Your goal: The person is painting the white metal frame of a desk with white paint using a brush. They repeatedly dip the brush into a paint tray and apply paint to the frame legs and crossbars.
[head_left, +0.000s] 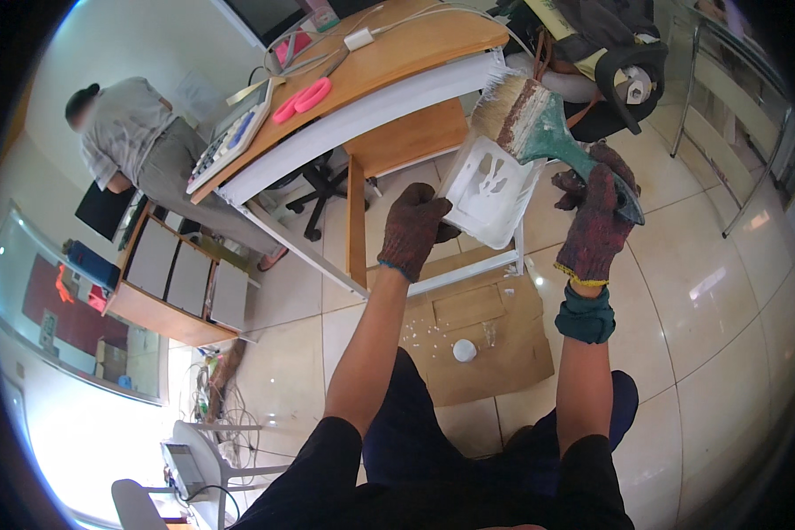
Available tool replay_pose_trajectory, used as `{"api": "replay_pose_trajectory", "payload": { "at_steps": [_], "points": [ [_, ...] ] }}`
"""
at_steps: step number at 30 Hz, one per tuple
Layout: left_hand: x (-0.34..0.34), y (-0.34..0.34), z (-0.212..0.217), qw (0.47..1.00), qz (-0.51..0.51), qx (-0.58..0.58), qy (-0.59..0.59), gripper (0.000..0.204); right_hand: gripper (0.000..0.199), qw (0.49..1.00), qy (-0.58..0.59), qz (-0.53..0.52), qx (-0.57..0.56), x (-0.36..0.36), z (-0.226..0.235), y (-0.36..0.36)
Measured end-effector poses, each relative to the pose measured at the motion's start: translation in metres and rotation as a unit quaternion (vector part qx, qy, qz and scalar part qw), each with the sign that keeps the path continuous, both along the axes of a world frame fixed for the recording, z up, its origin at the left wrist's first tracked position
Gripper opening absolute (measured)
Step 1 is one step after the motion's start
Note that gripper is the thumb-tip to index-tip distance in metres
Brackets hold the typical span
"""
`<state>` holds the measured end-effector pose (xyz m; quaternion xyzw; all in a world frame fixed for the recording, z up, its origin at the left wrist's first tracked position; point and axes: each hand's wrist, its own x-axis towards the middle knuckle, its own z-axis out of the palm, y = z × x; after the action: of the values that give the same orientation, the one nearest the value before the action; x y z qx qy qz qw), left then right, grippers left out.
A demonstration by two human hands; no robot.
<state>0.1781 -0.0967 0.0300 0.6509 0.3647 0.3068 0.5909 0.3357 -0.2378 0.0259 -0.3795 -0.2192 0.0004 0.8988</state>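
Note:
My left hand (415, 225), in a dark red knitted work glove, grips the near left edge of a white plastic paint tray (493, 190). White paint streaks lie in the tray, which is tilted. In a matching glove, my right hand (596, 212) is closed around the green handle of a wide paintbrush (539, 128). The brush points up and left, with pale paint on its bristles. Its head is over the tray's far edge; I cannot tell whether they touch. Behind them stands a wooden-topped desk (389, 53) whose front edge is white.
Brown cardboard (503, 371) lies on the tiled floor, bearing a small white round thing (465, 351) and white specks. Pink-handled scissors (302, 100) and a keyboard (231, 141) rest on the desk. A person (137, 132) stands far left by a cabinet (172, 274). A metal-framed chair (733, 132) stands right.

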Motion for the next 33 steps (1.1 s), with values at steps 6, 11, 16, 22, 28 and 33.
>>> {"api": "replay_pose_trajectory", "payload": {
  "at_steps": [6, 11, 16, 22, 28, 33],
  "points": [
    [0.003, -0.001, 0.006, 1.000, 0.006, 0.002, -0.005, 0.029, 0.033, 0.999, 0.019, -0.013, -0.029, -0.001, -0.007, -0.003],
    [0.006, -0.009, 0.011, 1.000, 0.002, -0.021, -0.022, 0.036, 0.034, 1.000, -0.002, 0.013, -0.008, -0.002, 0.003, -0.005],
    [0.003, -0.010, 0.013, 1.000, 0.004, -0.012, 0.011, 0.042, 0.034, 0.999, 0.010, -0.005, -0.049, -0.003, 0.005, -0.005],
    [0.000, -0.002, -0.002, 0.999, -0.001, -0.041, -0.011, 0.035, 0.032, 1.000, -0.002, 0.005, -0.002, -0.006, 0.005, -0.010],
    [-0.003, 0.002, -0.008, 1.000, 0.002, -0.008, 0.001, 0.037, 0.031, 0.999, 0.001, -0.007, -0.037, -0.001, 0.005, -0.002],
    [-0.004, 0.001, -0.006, 0.999, 0.002, -0.047, 0.008, 0.037, 0.032, 0.999, 0.008, 0.018, -0.043, -0.005, 0.001, -0.015]
  ]
}}
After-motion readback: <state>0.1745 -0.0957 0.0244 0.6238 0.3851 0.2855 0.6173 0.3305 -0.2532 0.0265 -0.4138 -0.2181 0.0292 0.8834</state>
